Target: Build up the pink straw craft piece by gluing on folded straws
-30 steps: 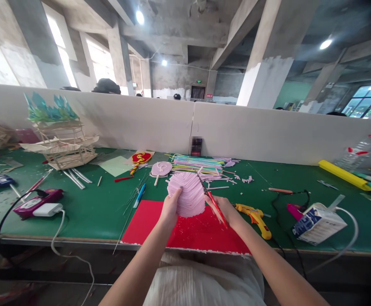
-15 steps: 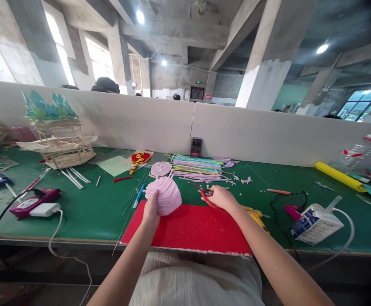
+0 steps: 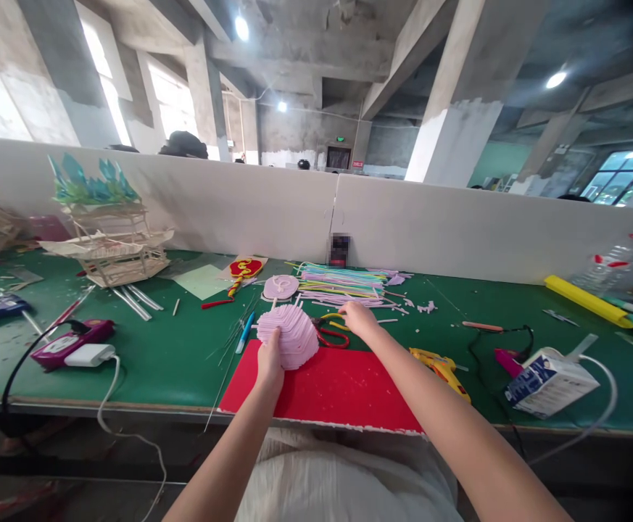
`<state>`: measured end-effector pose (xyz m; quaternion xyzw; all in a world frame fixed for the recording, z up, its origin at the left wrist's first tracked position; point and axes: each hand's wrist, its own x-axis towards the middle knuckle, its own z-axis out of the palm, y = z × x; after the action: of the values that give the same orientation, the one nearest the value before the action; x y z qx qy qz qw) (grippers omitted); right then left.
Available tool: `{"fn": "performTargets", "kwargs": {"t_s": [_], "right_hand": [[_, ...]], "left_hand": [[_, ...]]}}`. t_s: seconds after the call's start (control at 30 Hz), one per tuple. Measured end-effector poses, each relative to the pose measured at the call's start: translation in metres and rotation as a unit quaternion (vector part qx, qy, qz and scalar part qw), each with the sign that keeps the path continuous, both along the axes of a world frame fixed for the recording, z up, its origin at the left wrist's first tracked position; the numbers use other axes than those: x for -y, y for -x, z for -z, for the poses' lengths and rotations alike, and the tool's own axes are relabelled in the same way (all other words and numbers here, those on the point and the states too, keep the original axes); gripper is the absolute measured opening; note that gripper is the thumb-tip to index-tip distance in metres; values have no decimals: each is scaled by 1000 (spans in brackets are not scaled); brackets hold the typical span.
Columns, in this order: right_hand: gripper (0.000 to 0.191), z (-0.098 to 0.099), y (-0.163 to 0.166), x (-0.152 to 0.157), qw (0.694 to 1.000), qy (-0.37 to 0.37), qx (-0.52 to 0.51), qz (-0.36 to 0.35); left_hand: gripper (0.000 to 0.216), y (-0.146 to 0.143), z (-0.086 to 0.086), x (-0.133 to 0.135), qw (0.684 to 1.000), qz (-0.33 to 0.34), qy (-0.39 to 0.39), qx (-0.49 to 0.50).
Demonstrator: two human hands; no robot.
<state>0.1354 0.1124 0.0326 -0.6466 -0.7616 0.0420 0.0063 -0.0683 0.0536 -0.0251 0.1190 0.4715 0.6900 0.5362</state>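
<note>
My left hand (image 3: 270,362) grips a pale pink ribbed piece (image 3: 294,341), rounded and built of rows of thin strips, its thumb over the front. The piece is above the left part of a red board (image 3: 343,388). To its right, red-handled scissors (image 3: 333,339) lie at the board's far edge; the piece hides their blades. My right hand (image 3: 358,319) is just beyond them, fingers curled together by a yellow loop (image 3: 331,317); whether it is a handle or a strip, I cannot tell. Behind are a bundle of coloured strips (image 3: 343,283) and a pink coiled disc (image 3: 280,288).
A yellow glue gun (image 3: 440,368) lies right of the board, with a carton (image 3: 549,384) farther right. At left are a blue pen (image 3: 245,332), a purple power strip (image 3: 71,344) and a stick-built model (image 3: 112,246). A white partition (image 3: 229,206) stands along the back.
My right hand has let go of the red-handled scissors and moved left and slightly up. The scissors now lie close to the pink piece. My left hand still grips that piece.
</note>
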Motion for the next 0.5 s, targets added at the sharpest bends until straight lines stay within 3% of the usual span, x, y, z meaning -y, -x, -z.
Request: {"fn": "performTargets", "kwargs": {"t_s": [0.23, 0.5], "right_hand": [[34, 12, -57, 8, 993, 16, 84, 78], [35, 26, -60, 8, 995, -14, 86, 50]], "left_hand": [[27, -1, 0, 1, 1000, 8, -7, -7], [27, 0, 0, 2, 999, 23, -9, -26]]}}
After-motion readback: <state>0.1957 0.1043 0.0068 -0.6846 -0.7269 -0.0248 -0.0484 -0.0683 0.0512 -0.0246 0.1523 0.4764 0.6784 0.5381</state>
